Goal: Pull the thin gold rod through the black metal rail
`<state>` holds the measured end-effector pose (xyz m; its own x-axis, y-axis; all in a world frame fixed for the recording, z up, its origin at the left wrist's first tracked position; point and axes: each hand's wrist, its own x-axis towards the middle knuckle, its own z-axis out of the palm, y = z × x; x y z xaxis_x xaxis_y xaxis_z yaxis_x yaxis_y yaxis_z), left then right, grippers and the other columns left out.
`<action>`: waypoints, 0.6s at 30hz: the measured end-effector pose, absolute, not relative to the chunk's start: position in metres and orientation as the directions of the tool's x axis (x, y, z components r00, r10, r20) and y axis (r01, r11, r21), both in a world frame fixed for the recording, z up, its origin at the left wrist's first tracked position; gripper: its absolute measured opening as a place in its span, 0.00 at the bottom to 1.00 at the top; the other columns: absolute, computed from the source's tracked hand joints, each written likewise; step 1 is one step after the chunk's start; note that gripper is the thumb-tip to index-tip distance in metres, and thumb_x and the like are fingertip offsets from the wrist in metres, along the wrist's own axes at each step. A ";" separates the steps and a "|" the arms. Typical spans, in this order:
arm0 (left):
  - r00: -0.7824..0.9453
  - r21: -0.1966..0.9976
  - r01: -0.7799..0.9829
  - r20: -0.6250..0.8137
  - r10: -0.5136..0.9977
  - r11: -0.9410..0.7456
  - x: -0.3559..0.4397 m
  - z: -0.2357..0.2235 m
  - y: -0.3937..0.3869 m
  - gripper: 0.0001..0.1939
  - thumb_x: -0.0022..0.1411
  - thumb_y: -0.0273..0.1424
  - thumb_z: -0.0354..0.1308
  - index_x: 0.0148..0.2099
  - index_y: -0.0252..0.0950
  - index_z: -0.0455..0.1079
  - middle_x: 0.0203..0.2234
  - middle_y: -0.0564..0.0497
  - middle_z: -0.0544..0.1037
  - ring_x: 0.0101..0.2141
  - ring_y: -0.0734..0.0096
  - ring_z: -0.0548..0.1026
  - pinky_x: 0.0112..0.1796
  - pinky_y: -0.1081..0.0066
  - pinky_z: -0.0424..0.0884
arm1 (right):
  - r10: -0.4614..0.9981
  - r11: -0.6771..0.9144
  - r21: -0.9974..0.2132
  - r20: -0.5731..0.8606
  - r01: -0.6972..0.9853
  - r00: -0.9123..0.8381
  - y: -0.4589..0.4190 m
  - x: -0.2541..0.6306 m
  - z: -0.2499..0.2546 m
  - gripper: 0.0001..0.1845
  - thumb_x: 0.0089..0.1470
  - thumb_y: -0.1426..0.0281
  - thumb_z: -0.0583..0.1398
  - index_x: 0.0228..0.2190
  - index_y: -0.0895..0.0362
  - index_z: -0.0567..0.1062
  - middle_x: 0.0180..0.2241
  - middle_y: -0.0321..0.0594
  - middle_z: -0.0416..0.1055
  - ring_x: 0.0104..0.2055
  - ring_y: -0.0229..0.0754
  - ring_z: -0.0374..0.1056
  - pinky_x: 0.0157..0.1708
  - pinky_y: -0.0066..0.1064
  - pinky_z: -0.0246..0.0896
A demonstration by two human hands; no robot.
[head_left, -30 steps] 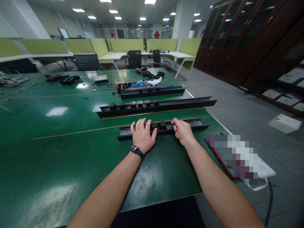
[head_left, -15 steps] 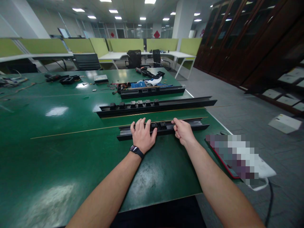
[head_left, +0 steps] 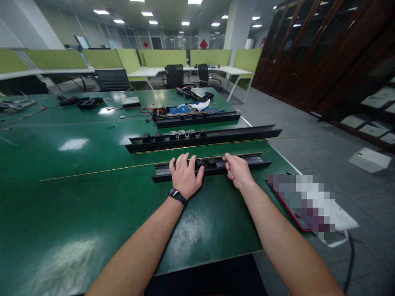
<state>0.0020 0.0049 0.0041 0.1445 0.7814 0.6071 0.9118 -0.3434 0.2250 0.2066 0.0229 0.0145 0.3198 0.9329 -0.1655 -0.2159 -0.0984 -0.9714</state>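
Note:
On the green table a short black channel rail (head_left: 259, 165) lies crosswise in front of me. My left hand (head_left: 185, 174) rests over its left half, fingers spread across the channel and thumb at the near side. Small black blocks (head_left: 211, 162) sit inside the channel between my hands. A long thin gold-coloured strip (head_left: 101, 170) runs along the far side of the rail and sticks out well past its left end. My right hand (head_left: 236, 167) is closed, with thumb and forefinger pinched on the strip above the right half of the rail.
Beyond lies a longer black rail (head_left: 240, 135) with several blocks, then another rail (head_left: 212, 119) beside blue parts (head_left: 179, 109) and wires. A power tool (head_left: 185, 90) lies farther back. A red-edged flat item (head_left: 288, 207), partly blurred out, sits at the table's right edge.
The right end of the strip sits very slightly farther left. Both hands and the rail hold their places.

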 end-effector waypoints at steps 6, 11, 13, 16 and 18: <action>0.147 0.220 0.913 0.607 0.781 -0.344 0.002 0.004 0.005 0.23 0.71 0.45 0.53 0.60 0.39 0.71 0.62 0.38 0.72 0.64 0.48 0.65 0.67 0.44 0.47 | 0.922 -0.098 -0.966 -0.178 -0.238 0.344 0.023 0.204 0.017 0.14 0.63 0.61 0.62 0.33 0.59 0.75 0.15 0.29 0.63 0.08 0.27 0.46 0.06 0.21 0.36; 0.147 0.221 0.914 0.603 0.784 -0.341 0.002 0.004 0.004 0.23 0.71 0.45 0.53 0.61 0.38 0.71 0.62 0.38 0.71 0.64 0.48 0.65 0.67 0.44 0.47 | 0.924 -0.104 -0.966 -0.183 -0.238 0.336 0.023 0.206 0.016 0.13 0.62 0.60 0.63 0.34 0.59 0.74 0.16 0.28 0.63 0.08 0.27 0.47 0.07 0.21 0.37; 0.146 0.224 0.912 0.604 0.783 -0.343 0.002 0.004 0.004 0.23 0.71 0.45 0.53 0.61 0.39 0.70 0.62 0.38 0.71 0.64 0.48 0.65 0.67 0.44 0.47 | 0.930 -0.103 -0.967 -0.178 -0.235 0.322 0.023 0.207 0.015 0.14 0.61 0.60 0.64 0.34 0.59 0.75 0.16 0.29 0.64 0.09 0.27 0.47 0.07 0.21 0.37; 0.144 0.233 0.908 0.606 0.783 -0.347 0.002 0.005 0.004 0.23 0.70 0.45 0.53 0.62 0.39 0.70 0.62 0.38 0.72 0.64 0.47 0.65 0.67 0.43 0.47 | 0.937 -0.106 -0.969 -0.173 -0.225 0.302 0.022 0.207 0.015 0.15 0.60 0.59 0.66 0.33 0.60 0.75 0.16 0.29 0.64 0.09 0.27 0.47 0.07 0.21 0.36; 0.143 0.241 0.905 0.604 0.784 -0.351 0.002 0.005 0.004 0.23 0.70 0.44 0.54 0.61 0.40 0.70 0.62 0.38 0.71 0.64 0.47 0.65 0.67 0.43 0.47 | 0.939 -0.104 -0.971 -0.168 -0.215 0.302 0.023 0.207 0.016 0.15 0.59 0.59 0.66 0.33 0.60 0.75 0.16 0.29 0.64 0.09 0.27 0.47 0.07 0.21 0.36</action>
